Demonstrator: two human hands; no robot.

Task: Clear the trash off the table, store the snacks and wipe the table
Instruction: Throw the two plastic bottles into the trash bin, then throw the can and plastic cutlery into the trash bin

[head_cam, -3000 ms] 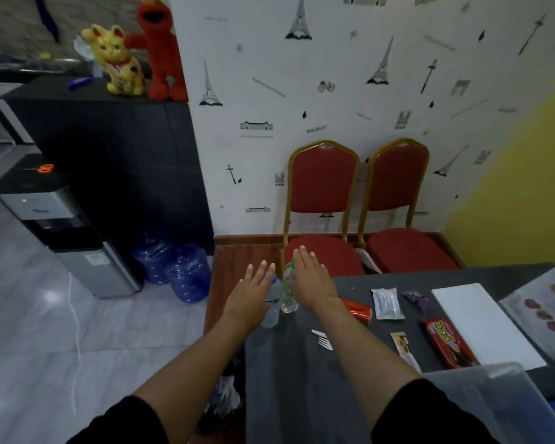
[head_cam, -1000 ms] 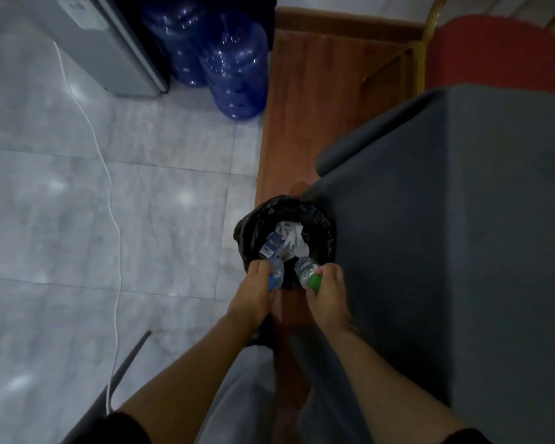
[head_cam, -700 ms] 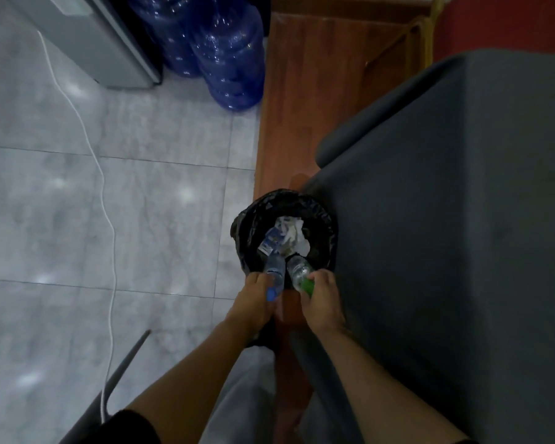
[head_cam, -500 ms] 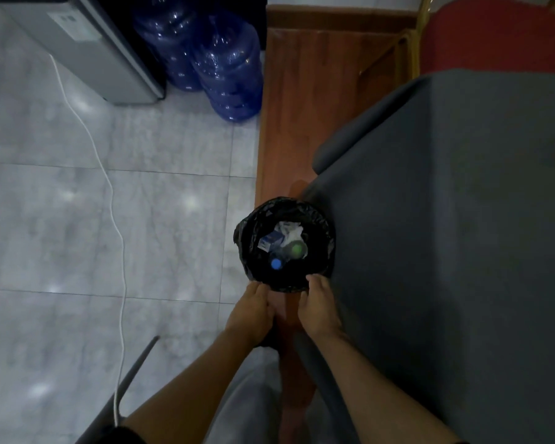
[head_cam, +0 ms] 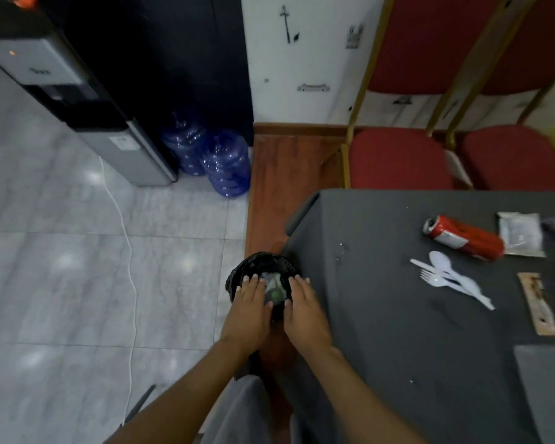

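A small bin with a black liner [head_cam: 260, 267] stands on the floor at the table's left end, with bottles and paper inside. My left hand [head_cam: 249, 302] and my right hand [head_cam: 303, 307] hover flat over it, fingers apart, holding nothing. On the dark grey table [head_cam: 382, 315] lie a crushed red can [head_cam: 463, 241], white plastic cutlery [head_cam: 450, 282], a clear sachet [head_cam: 521, 233], a brown wrapper [head_cam: 537, 302] and a few crumbs [head_cam: 342, 248].
Two red chairs [head_cam: 398, 158] stand beyond the table against the wall. Blue water jugs [head_cam: 225, 165] and a water dispenser [head_cam: 77, 100] stand at the left, with a white cord [head_cam: 129, 251] across the tiled floor. A clear box corner [head_cam: 545, 389] sits at the table's near right.
Both bottles dropped from my hands into the bin. My hands opened and rose above it. My view lifted, bringing the table's litter and the chairs back in sight.
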